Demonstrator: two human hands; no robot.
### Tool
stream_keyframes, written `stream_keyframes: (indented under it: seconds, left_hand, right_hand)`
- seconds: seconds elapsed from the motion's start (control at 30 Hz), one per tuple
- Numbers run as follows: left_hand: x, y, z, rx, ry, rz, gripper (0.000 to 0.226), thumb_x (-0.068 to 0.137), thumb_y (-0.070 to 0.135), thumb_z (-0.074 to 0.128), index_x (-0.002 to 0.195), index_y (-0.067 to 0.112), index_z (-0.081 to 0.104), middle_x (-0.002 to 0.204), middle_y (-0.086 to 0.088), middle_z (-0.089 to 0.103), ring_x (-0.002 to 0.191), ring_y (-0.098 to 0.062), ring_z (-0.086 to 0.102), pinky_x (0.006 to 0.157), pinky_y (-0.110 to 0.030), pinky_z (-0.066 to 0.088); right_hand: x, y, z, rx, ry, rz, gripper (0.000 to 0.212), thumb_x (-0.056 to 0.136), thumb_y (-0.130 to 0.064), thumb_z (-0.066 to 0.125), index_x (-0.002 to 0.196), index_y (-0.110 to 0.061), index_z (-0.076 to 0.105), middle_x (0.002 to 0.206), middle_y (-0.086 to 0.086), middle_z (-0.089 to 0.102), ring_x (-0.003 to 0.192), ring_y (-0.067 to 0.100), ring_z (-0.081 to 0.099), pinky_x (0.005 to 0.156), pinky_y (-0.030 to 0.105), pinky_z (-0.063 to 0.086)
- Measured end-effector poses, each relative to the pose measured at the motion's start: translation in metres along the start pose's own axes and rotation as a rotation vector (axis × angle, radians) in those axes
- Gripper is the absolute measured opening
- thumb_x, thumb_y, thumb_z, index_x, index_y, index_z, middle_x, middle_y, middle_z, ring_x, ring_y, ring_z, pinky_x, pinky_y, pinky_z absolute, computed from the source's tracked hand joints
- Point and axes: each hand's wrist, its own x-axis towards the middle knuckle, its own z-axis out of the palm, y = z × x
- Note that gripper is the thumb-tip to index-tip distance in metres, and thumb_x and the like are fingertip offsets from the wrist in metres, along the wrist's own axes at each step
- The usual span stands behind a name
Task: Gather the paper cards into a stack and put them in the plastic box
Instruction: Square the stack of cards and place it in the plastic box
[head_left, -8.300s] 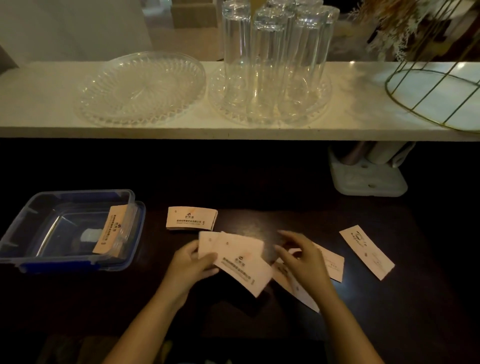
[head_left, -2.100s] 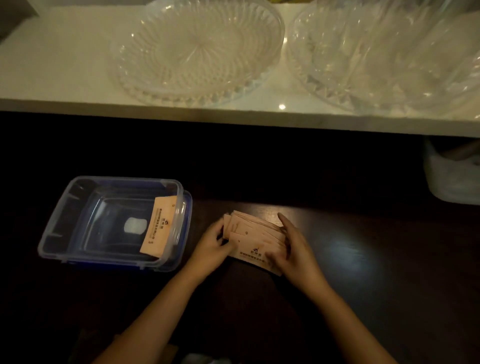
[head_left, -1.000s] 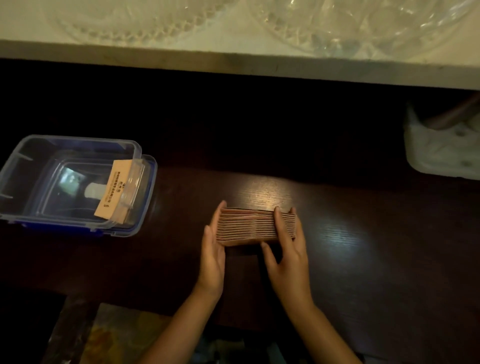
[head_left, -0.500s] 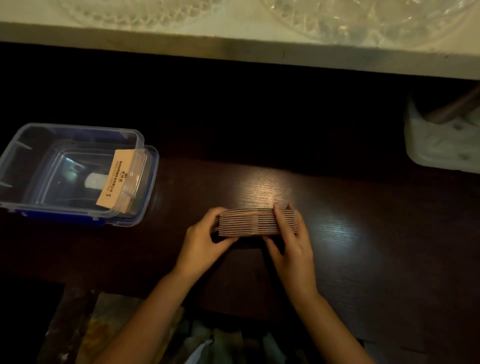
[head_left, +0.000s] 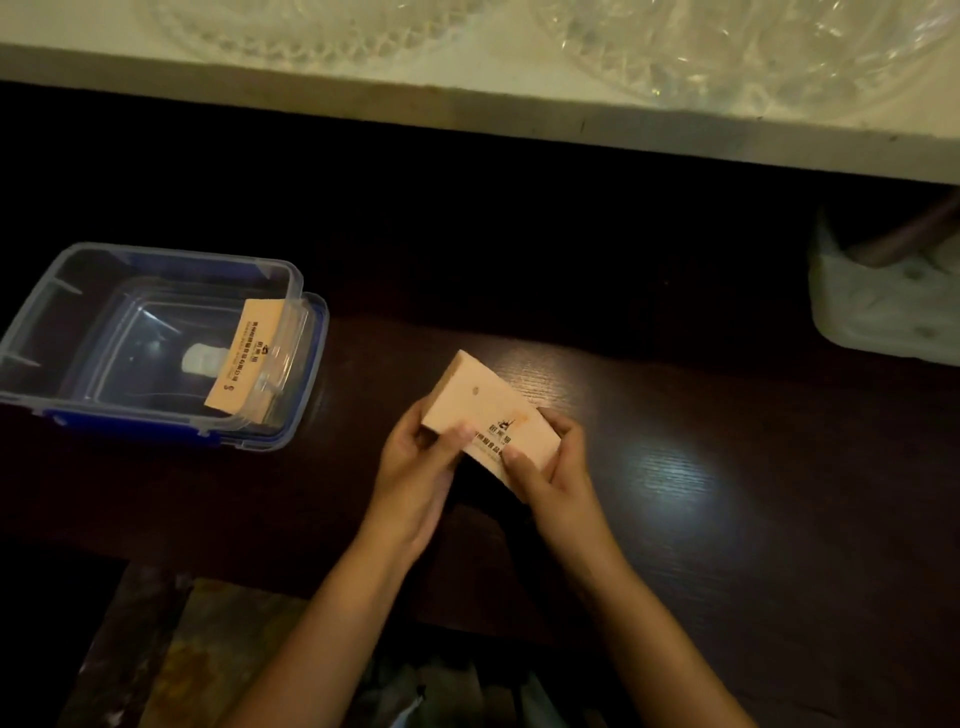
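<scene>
Since half a second ago, the squared stack of pale pink printed paper cards (head_left: 488, 415) has been turned printed face up, tilted at frame centre. It is pinched by the left hand (head_left: 415, 467) and right hand (head_left: 550, 467). At left, the clear blue-trimmed plastic box (head_left: 67, 312) sits on the dark wooden table (head_left: 727, 493), one card (head_left: 244, 358) leaning inside.

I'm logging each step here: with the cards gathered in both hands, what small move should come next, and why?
Probably carry the stack left toward the plastic box. The left hand and right hand hold it squared, the box stands open, and an earlier bundle leans at its right wall, leaving room beside it.
</scene>
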Motion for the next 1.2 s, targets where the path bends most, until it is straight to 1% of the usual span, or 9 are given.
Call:
stream_keyframes:
  seconds: [0.17, 0.27, 0.33, 0.43, 0.53, 0.67, 0.8, 1.0, 1.2]
  left_hand:
    - [-0.011, -0.005, 0.006, 0.128, 0.093, -0.023, 0.043, 0.08, -0.006, 0.057, 0.103, 0.03, 0.054, 0.098, -0.003, 0.067, 0.08, -0.005, 0.071, 0.066, -0.024, 0.059]
    - [-0.012, 0.006, -0.001, 0.149, 0.111, -0.09, 0.038, 0.082, -0.002, 0.056, 0.108, 0.025, 0.054, 0.093, -0.003, 0.069, 0.078, -0.009, 0.07, 0.065, -0.028, 0.059]
    - [-0.01, 0.016, -0.011, 0.195, 0.075, -0.161, 0.038, 0.083, 0.001, 0.055, 0.115, 0.022, 0.052, 0.088, -0.001, 0.072, 0.083, -0.013, 0.069, 0.067, -0.032, 0.058]
    - [-0.011, 0.03, -0.019, 0.291, -0.062, -0.247, 0.037, 0.082, 0.001, 0.056, 0.109, 0.025, 0.056, 0.081, 0.003, 0.076, 0.079, -0.011, 0.071, 0.065, -0.031, 0.057]
    - [-0.017, 0.04, -0.016, 0.349, -0.129, -0.28, 0.031, 0.082, 0.002, 0.055, 0.101, 0.026, 0.06, 0.078, 0.005, 0.077, 0.076, -0.008, 0.071, 0.066, -0.029, 0.055]
    - [-0.029, 0.057, -0.011, 0.34, -0.124, -0.265, 0.024, 0.081, 0.012, 0.059, 0.103, 0.022, 0.06, 0.084, 0.003, 0.076, 0.08, -0.007, 0.07, 0.068, -0.028, 0.056]
    - [-0.041, 0.082, -0.018, 0.393, -0.084, -0.238, 0.059, 0.063, 0.027, 0.07, 0.119, 0.027, 0.051, 0.094, 0.001, 0.074, 0.09, -0.013, 0.069, 0.074, -0.035, 0.055]
    - [-0.054, 0.127, -0.05, 0.494, 0.02, -0.167, 0.041, 0.078, 0.015, 0.067, 0.109, 0.033, 0.049, 0.098, 0.0, 0.072, 0.094, -0.017, 0.067, 0.088, -0.044, 0.052]
    - [-0.049, 0.164, -0.099, 0.508, 0.088, -0.131, 0.035, 0.079, 0.013, 0.065, 0.107, 0.03, 0.054, 0.097, 0.0, 0.071, 0.089, -0.016, 0.068, 0.073, -0.035, 0.055]
  right_hand:
    - [-0.006, -0.004, 0.007, 0.066, -0.005, 0.153, 0.036, 0.089, -0.021, 0.054, 0.118, -0.024, 0.033, 0.119, 0.006, 0.059, 0.106, 0.018, 0.059, 0.094, 0.043, 0.051]
    - [-0.008, -0.011, -0.001, -0.023, -0.098, 0.231, 0.031, 0.089, -0.026, 0.054, 0.116, -0.022, 0.04, 0.113, 0.001, 0.061, 0.097, 0.014, 0.062, 0.078, 0.029, 0.054]
    - [-0.005, -0.02, -0.012, -0.059, -0.14, 0.228, 0.025, 0.087, -0.024, 0.057, 0.11, -0.02, 0.051, 0.107, 0.0, 0.064, 0.09, 0.009, 0.063, 0.066, 0.017, 0.051]
    - [0.001, -0.035, -0.021, -0.022, -0.229, 0.234, 0.028, 0.082, -0.02, 0.063, 0.11, -0.02, 0.057, 0.101, -0.001, 0.07, 0.09, 0.011, 0.068, 0.075, 0.026, 0.056]
    - [0.0, -0.047, -0.017, -0.025, -0.297, 0.225, 0.018, 0.082, -0.015, 0.063, 0.099, -0.021, 0.062, 0.082, -0.006, 0.075, 0.082, 0.008, 0.07, 0.065, 0.023, 0.057]
    - [-0.005, -0.059, -0.003, -0.013, -0.254, 0.199, 0.023, 0.083, -0.014, 0.062, 0.106, -0.014, 0.059, 0.089, -0.003, 0.074, 0.085, 0.011, 0.07, 0.069, 0.028, 0.058]
    - [-0.012, -0.077, 0.017, 0.011, -0.263, 0.169, 0.018, 0.085, -0.011, 0.059, 0.103, -0.013, 0.058, 0.089, -0.005, 0.071, 0.084, 0.01, 0.07, 0.068, 0.027, 0.059]
    - [-0.016, -0.095, 0.066, -0.051, -0.358, 0.132, 0.014, 0.086, -0.016, 0.058, 0.098, -0.021, 0.054, 0.093, -0.007, 0.067, 0.081, 0.006, 0.068, 0.063, 0.022, 0.057]
    - [-0.01, -0.111, 0.132, -0.163, -0.409, 0.049, 0.034, 0.089, -0.021, 0.055, 0.121, -0.019, 0.045, 0.094, -0.015, 0.059, 0.076, -0.002, 0.062, 0.054, 0.011, 0.051]
